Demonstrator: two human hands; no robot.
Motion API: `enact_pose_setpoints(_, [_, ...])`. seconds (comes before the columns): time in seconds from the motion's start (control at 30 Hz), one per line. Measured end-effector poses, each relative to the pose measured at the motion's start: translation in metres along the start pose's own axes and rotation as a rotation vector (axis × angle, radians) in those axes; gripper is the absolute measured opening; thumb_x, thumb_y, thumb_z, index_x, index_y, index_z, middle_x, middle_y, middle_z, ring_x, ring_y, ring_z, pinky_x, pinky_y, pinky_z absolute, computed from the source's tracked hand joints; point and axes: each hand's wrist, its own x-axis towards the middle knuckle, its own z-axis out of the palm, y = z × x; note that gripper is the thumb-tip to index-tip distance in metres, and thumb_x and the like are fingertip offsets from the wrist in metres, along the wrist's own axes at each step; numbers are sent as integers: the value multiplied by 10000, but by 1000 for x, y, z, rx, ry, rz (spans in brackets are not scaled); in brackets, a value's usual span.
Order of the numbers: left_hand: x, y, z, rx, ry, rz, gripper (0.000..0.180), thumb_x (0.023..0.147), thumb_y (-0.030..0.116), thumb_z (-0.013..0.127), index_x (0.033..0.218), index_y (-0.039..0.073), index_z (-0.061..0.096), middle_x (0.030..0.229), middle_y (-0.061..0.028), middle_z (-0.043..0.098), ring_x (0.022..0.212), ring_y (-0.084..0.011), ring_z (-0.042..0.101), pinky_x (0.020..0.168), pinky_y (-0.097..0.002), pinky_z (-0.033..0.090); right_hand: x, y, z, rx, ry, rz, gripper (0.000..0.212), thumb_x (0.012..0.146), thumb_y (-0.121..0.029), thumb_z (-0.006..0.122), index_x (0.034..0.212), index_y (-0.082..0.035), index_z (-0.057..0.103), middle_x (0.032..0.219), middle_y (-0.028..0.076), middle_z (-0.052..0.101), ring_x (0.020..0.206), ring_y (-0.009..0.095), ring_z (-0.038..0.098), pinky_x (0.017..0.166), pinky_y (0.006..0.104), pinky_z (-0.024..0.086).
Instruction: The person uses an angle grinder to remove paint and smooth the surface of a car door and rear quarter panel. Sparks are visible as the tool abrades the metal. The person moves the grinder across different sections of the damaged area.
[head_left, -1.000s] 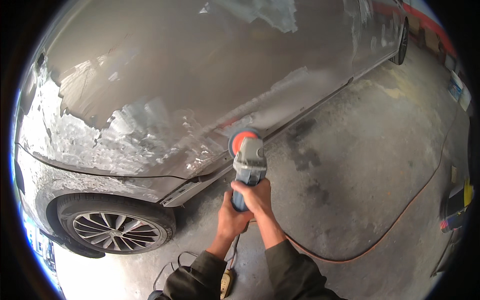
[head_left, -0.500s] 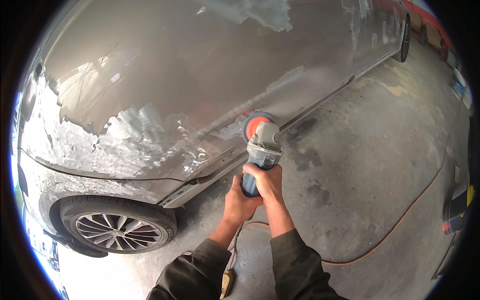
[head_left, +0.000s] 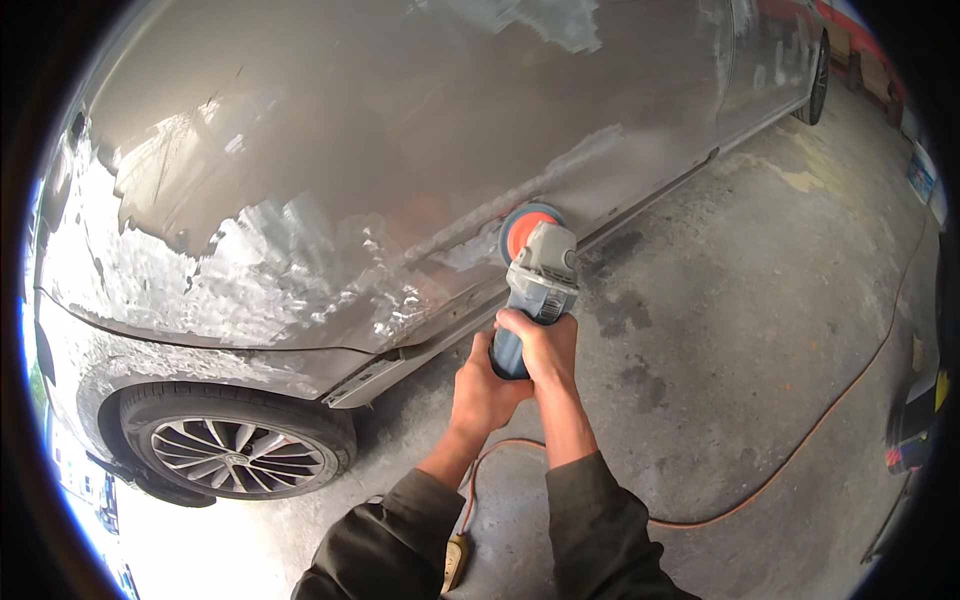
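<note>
Both of my hands are wrapped round an angle grinder [head_left: 540, 285] with a blue-grey body and a grey metal head. My left hand [head_left: 483, 388] grips the rear of its body, and my right hand [head_left: 548, 350] holds it just ahead, from the right side. The grinder's round orange disc [head_left: 525, 230] with a dark rim lies at the lower part of the grey car door [head_left: 440, 150], seemingly against it. Bare, scraped silvery patches [head_left: 290, 265] spread over the door's lower left and the panel above the wheel.
A car wheel [head_left: 238, 455] with silver spokes stands at the lower left. An orange cord [head_left: 790, 460] curves across the stained concrete floor [head_left: 700, 350]. Near my left sleeve lies a yellow socket block [head_left: 455, 562]. Dark items [head_left: 912, 425] sit at the right edge.
The grinder and both hands have shifted slightly right and up in the picture, along the door's lower edge. My grip is the same, and the view has moved a little.
</note>
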Motion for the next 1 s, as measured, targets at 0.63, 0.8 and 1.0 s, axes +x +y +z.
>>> enact_pose_setpoints(0.63, [-26, -33, -7, -56, 50, -50, 834, 625, 252, 890, 1330, 23, 507, 1102, -215, 701, 1035, -320, 690, 893, -409, 537, -23, 30, 12, -156, -35, -17, 340, 693, -192, 850, 891, 44, 707, 849, 119, 737, 757, 204, 703, 709, 372, 548])
enact_pose_setpoints(0.8, [-35, -45, -14, -74, 50, -63, 814, 616, 223, 913, 1303, 21, 524, 1106, -154, 682, 1023, -231, 650, 905, -379, 518, -38, 38, 19, -144, -16, 1, 256, 716, -137, 831, 867, 33, 716, 830, 98, 727, 726, 176, 685, 679, 347, 536])
enact_pose_setpoints(1.0, [-45, -77, -17, -49, 94, -8, 789, 637, 284, 899, 1281, 45, 510, 1040, -210, 708, 996, -339, 706, 855, -426, 540, -54, 48, 24, -188, -69, 44, 384, 711, -215, 854, 947, 52, 710, 896, 148, 748, 805, 225, 720, 747, 380, 556])
